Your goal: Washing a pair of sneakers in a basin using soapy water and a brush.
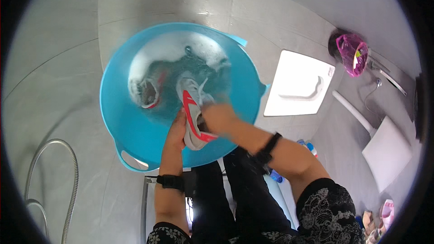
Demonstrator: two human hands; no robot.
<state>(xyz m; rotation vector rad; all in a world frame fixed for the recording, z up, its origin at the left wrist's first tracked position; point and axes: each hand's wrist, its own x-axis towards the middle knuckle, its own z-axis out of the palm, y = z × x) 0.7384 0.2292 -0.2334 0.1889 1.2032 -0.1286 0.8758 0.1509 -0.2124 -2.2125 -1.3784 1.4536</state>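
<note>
A light grey sneaker with red stripes [192,115] is tilted over a round blue plastic tub [125,132], its toe at the soapy water [173,57]. My left hand [177,130] grips the sneaker's side near the heel. My right hand [218,117], blurred, is at the laces and opening on its other side; whether its fingers hold anything cannot be made out. A second sneaker with red parts [150,93] lies partly under water and foam at the tub's left.
Right of the tub is a white squat-toilet cover or panel [298,84]. A pink plastic bag [352,54] lines a bin at the upper right, above a white long-handled tool [386,152]. A metal shower hose [74,173] loops at the lower left.
</note>
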